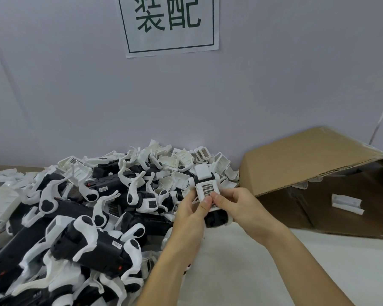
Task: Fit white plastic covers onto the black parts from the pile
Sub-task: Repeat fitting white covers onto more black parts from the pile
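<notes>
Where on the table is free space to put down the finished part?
Bare white table lies in front of the cardboard box, right of the pile, under the right hand. Left of the left hand is crowded with parts up to the wall.

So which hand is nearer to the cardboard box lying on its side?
The right hand. It holds the part just left of the cardboard box, while the left hand grips the same part from its far side, farther from the box.
</notes>
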{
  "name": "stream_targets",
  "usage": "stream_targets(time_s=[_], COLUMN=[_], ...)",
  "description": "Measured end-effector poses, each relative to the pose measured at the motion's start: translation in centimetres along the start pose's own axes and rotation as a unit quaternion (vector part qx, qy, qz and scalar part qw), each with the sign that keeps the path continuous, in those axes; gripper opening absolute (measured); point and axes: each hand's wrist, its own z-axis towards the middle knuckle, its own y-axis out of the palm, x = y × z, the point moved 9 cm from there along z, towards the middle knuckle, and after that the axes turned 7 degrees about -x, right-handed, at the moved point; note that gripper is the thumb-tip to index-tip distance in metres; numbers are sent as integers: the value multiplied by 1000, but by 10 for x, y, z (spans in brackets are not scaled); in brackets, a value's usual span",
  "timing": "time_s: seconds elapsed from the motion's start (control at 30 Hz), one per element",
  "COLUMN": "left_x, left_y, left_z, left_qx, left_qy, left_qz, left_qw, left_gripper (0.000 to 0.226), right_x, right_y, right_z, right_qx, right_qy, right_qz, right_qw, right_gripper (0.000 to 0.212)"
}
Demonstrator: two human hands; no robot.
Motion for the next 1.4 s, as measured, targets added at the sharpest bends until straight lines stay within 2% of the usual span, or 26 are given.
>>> stream_targets(time_s=[0.1, 0.2, 0.3, 0.37, 0.47, 0.57, 0.67, 0.77, 0.83, 0.9, 0.97, 1.03, 1.1, 1.17, 1.23, 1.3, 1.4], left_x=[2, 4, 5, 6, 12, 14, 14, 13, 12, 11, 12, 14, 14, 13, 14, 17, 20], left_y=[2, 2, -4, -6, -6, -5, -6, -4, -1, 1, -3, -13, -19, -25, -30, -30, -17], left_z=[0, 0, 1, 0, -1, -1, -1, -1, 1, 2, 3, 3, 1, 0, -1, -2, -1], left_qx=[-6, 4, 39, 38, 28, 38, 48, 30, 12, 4, 11, 42, 70, 105, 134, 134, 67], left_qy=[-1, 11, 30, 43, 62, 64, 59, 38, 35, 30, 35, 55, 64, 61, 64, 76, 88], left_qz=[-36, -53, -26, -17, -21, -46, -108, -188, -208, -201, -185, -172, -150, -97, -63, -56, -73], left_qw=[999, 999, 998, 998, 997, 996, 991, 981, 978, 979, 982, 983, 984, 988, 987, 986, 991], left_gripper=[34, 45, 41, 41, 42, 49, 51, 60, 59, 57, 56, 54, 38, 26, 19, 8, 21], right_x=[0, -1, -4, -6, -11, -22, -34, -23, -19, -19, -23, -30, -36, -38, -40, -34, -18], right_y=[0, 0, -2, -3, -4, -5, -11, -1, 10, 13, 4, -13, -33, -51, -60, -62, -55], right_z=[-4, -4, 0, 0, -2, -4, -6, -3, -2, -2, -4, -9, -16, -20, -22, -20, -13], right_qx=[-19, 12, 58, 80, 83, 104, 154, 77, 48, 70, 121, 182, 225, 234, 206, 148, 65], right_qy=[34, 37, -3, -29, -49, -60, -52, 5, -9, -38, -55, -78, -102, -109, -118, -93, -37], right_qz=[54, 53, 28, 20, 5, -103, -289, -320, -333, -341, -322, -273, -221, -170, -149, -95, -11], right_qw=[998, 998, 998, 996, 995, 987, 944, 944, 942, 937, 937, 941, 943, 951, 960, 980, 997], right_gripper=[38, 51, 45, 37, 40, 51, 73, 93, 88, 74, 61, 39, 15, 4, 22, 29, 56])
